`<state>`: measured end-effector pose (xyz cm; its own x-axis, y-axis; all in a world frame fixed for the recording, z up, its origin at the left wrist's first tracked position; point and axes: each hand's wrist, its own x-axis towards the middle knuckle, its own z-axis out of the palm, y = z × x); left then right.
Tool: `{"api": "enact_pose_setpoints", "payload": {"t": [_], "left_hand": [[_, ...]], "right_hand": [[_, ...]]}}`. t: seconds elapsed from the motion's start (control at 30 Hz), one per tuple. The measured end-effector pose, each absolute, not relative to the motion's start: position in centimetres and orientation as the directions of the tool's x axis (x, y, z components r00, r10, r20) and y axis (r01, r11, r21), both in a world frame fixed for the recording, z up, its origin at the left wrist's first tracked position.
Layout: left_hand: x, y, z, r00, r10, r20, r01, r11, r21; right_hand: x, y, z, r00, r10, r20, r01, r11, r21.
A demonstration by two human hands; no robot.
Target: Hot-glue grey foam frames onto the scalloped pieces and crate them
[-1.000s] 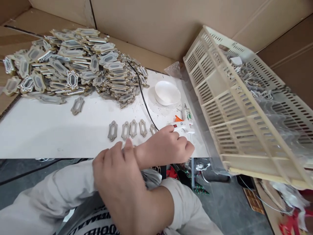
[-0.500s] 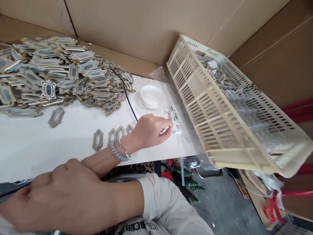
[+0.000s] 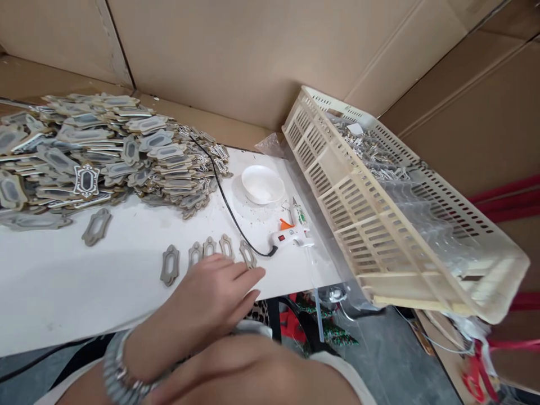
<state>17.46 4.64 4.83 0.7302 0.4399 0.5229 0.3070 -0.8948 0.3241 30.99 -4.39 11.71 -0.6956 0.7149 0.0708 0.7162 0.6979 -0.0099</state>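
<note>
one left hand lies open, holding nothing, on the white table walled by cardboard.

Left hand flat, fingers spread — touching frame pieces.

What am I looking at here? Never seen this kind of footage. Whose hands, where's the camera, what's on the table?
One camera, worn on a person's head, looks down at their own bare hands; there is no robot. The left hand, with a bracelet at the wrist, lies flat and open on the white table beside a row of small grey frame-shaped pieces. It holds nothing. The right hand is out of view; only a blurred forearm shows. Also there: a big heap of similar pieces, a white bowl, a corded glue gun, and a tilted cream plastic crate.
</note>
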Motion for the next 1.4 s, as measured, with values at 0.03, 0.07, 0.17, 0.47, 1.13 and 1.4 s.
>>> {"api": "enact_pose_setpoints", "payload": {"t": [0.03, 0.07, 0.17, 0.47, 1.13, 1.4], "left_hand": [[16.5, 4.2, 4.5, 0.719, 0.449, 0.530, 0.298, -0.889, 0.347], [15.6, 3.7, 4.1, 0.703, 0.471, 0.533, 0.304, -0.877, 0.373], [13.0, 2.9, 3.4, 0.653, 0.531, 0.541, 0.362, -0.845, 0.393], [8.6, 3.9, 0.5, 0.470, 0.628, 0.621, 0.598, -0.743, 0.299], [8.3, 3.4, -0.5, 0.379, 0.657, 0.652, 0.571, -0.720, 0.394], [8.4, 3.3, -0.3, 0.394, 0.652, 0.648, 0.559, -0.729, 0.394]], "right_hand": [[32.4, -4.1, 12.0, -0.711, 0.691, 0.127, 0.687, 0.722, -0.084], [33.8, -3.7, 12.2, -0.616, 0.751, 0.236, 0.681, 0.659, -0.319], [37.0, -1.4, 12.6, -0.281, 0.936, 0.213, 0.660, 0.350, -0.665], [39.6, 11.3, 13.0, -0.073, 0.997, 0.012, 0.928, 0.072, -0.367], [38.7, 20.5, 8.5, -0.018, 0.956, -0.292, 0.994, 0.048, 0.095], [39.0, 20.6, 8.3, -0.122, 0.956, -0.266, 0.989, 0.140, 0.048]]}}
